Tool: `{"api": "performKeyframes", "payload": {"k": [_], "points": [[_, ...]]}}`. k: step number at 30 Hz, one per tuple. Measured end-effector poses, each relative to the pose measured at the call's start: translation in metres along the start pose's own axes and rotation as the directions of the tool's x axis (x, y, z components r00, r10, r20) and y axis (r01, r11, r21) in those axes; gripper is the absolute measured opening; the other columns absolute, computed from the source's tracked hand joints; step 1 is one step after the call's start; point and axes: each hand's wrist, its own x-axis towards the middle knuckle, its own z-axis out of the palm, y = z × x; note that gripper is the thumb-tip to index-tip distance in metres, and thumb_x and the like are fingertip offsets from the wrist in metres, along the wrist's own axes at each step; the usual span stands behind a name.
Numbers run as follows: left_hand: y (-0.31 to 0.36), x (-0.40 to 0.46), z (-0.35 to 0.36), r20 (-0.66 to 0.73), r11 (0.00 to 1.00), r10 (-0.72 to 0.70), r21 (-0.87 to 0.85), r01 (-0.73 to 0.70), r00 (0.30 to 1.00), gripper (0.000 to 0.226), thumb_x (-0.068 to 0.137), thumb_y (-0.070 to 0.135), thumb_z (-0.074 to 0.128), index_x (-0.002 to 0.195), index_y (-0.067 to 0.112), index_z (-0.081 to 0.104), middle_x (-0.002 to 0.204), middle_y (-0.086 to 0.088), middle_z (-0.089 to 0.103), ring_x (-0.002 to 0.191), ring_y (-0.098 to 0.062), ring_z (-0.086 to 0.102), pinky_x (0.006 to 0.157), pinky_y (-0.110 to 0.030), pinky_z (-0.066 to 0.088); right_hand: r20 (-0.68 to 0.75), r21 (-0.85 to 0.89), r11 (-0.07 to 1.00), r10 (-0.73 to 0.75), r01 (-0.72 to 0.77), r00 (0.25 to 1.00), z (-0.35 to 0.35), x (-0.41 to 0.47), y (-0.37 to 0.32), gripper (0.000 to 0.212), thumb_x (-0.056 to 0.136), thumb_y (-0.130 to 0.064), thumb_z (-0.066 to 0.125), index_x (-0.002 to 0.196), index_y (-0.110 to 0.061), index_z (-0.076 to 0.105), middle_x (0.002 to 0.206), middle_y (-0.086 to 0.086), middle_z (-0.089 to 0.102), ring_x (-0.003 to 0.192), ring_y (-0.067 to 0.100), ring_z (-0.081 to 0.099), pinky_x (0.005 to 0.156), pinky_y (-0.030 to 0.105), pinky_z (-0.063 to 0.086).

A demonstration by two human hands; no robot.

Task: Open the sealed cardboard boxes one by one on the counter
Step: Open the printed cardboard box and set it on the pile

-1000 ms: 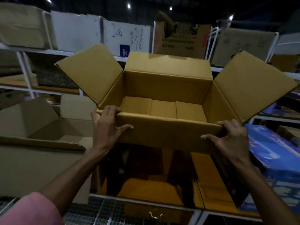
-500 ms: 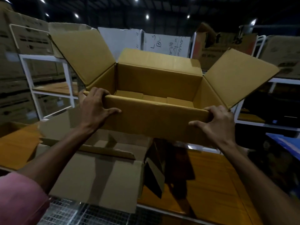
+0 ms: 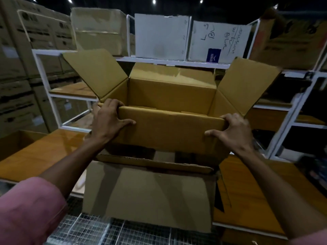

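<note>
Head view: open box (image 3: 169,131), long axis crosswise, near flap gripped at each end by left hand (image 3: 108,121) and right hand (image 3: 231,131), above a second box (image 3: 148,195) on the bench (image 3: 40,152).

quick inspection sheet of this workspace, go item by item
surface: glossy wooden counter, with wire mesh at its near edge
job's things: open cardboard box held up, all four flaps out, nothing seen inside; a second open box stands on the counter below it
clutter: part of another open box at the far left
hands: left hand and right hand each grip the near flap of the raised box at its ends
cables: nothing seen
surroundings: white metal shelving with white boxes, one hand-marked; stacked brown cartons on the left; dim room, ceiling spotlights
</note>
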Motion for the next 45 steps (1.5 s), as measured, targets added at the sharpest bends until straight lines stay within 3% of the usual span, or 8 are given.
{"api": "performKeyframes", "payload": {"k": [8, 17, 22, 26, 31, 35, 39, 45], "points": [[-0.047, -0.001, 0.050, 0.178, 0.994, -0.106, -0.019, 0.111, 0.978, 0.060, 0.065, 0.057, 0.086, 0.107, 0.024, 0.059, 0.110, 0.000, 0.060, 0.112, -0.035, 0.052, 0.093, -0.047, 0.035, 0.174, -0.014, 0.989, 0.149, -0.149, 0.973, 0.051, 0.000, -0.010, 0.068, 0.063, -0.057, 0.085, 0.113, -0.017, 0.061, 0.103, 0.001, 0.056, 0.105, 0.028, 0.055, 0.092, 0.051, 0.048], [-0.073, 0.007, 0.087, 0.295, 0.980, -0.184, -0.017, 0.198, 0.938, 0.063, 0.063, 0.063, 0.084, 0.108, 0.030, 0.055, 0.114, 0.003, 0.059, 0.120, -0.034, 0.051, 0.100, -0.055, 0.036, 0.283, 0.010, 0.958, 0.272, -0.287, 0.920, 0.090, 0.026, -0.004, 0.063, 0.061, -0.052, 0.088, 0.112, -0.024, 0.061, 0.113, 0.001, 0.058, 0.117, 0.032, 0.051, 0.094, 0.054, 0.049], [-0.077, -0.002, 0.101, 0.344, 0.975, -0.223, 0.064, 0.214, 0.912, 0.071, 0.069, 0.065, 0.081, 0.122, 0.025, 0.055, 0.133, -0.004, 0.054, 0.128, -0.038, 0.041, 0.099, -0.054, 0.041, 0.368, 0.094, 0.917, 0.329, -0.387, 0.869, 0.109, 0.041, 0.011, 0.069, 0.035, -0.076, 0.077, 0.090, -0.040, 0.054, 0.113, 0.001, 0.062, 0.115, 0.033, 0.054, 0.090, 0.057, 0.053], [-0.080, -0.013, 0.109, 0.394, 0.962, -0.265, 0.167, 0.215, 0.880, 0.079, 0.073, 0.065, 0.077, 0.130, 0.021, 0.047, 0.145, -0.010, 0.042, 0.132, -0.042, 0.035, 0.100, -0.058, 0.044, 0.404, 0.098, 0.910, 0.333, -0.402, 0.852, 0.116, 0.046, 0.009, 0.057, 0.045, -0.062, 0.089, 0.085, -0.037, 0.056, 0.111, 0.004, 0.065, 0.113, 0.034, 0.056, 0.093, 0.058, 0.051], [-0.071, -0.026, 0.112, 0.386, 0.901, -0.138, 0.432, -0.046, 0.912, 0.109, 0.074, 0.067, 0.075, 0.153, 0.024, 0.013, 0.157, -0.015, 0.011, 0.139, -0.044, 0.021, 0.105, -0.067, 0.034, 0.439, 0.085, 0.896, 0.360, -0.437, 0.823, 0.132, 0.053, 0.019, 0.071, 0.041, -0.068, 0.085, 0.097, -0.034, 0.058, 0.114, 0.007, 0.065, 0.113, 0.036, 0.056, 0.094, 0.057, 0.051], [-0.073, -0.032, 0.124, 0.563, 0.847, 0.099, 0.385, -0.367, 0.820, 0.128, 0.073, 0.064, 0.077, 0.156, 0.028, -0.012, 0.166, -0.015, -0.008, 0.149, -0.045, 0.003, 0.113, -0.071, 0.013, 0.451, 0.102, 0.874, 0.385, -0.475, 0.805, 0.132, 0.053, 0.016, 0.068, 0.040, -0.065, 0.088, 0.093, -0.032, 0.061, 0.112, 0.006, 0.068, 0.110, 0.033, 0.059, 0.093, 0.056, 0.052], [-0.076, -0.026, 0.136, 0.620, 0.798, 0.104, 0.415, -0.437, 0.778, 0.150, 0.063, 0.066, 0.083, 0.155, 0.025, -0.028, 0.162, -0.015, -0.035, 0.147, -0.048, -0.028, 0.109, -0.081, -0.006, 0.472, 0.139, 0.845, 0.402, -0.516, 0.785, 0.127, 0.052, 0.011, 0.053, 0.060, -0.042, 0.093, 0.100, -0.023, 0.064, 0.111, 0.005, 0.066, 0.105, 0.028, 0.062, 0.091, 0.049, 0.055], [-0.070, -0.029, 0.147, 0.624, 0.799, 0.067, 0.433, -0.416, 0.779, 0.148, 0.067, 0.059, 0.083, 0.154, 0.023, -0.031, 0.159, -0.016, -0.039, 0.143, -0.050, -0.034, 0.103, -0.087, 0.002, 0.477, 0.153, 0.812, 0.438, -0.563, 0.762, 0.131, 0.056, 0.017, 0.052, 0.049, -0.049, 0.095, 0.087, -0.026, 0.068, 0.102, 0.002, 0.070, 0.101, 0.028, 0.065, 0.089, 0.052, 0.057]]}}
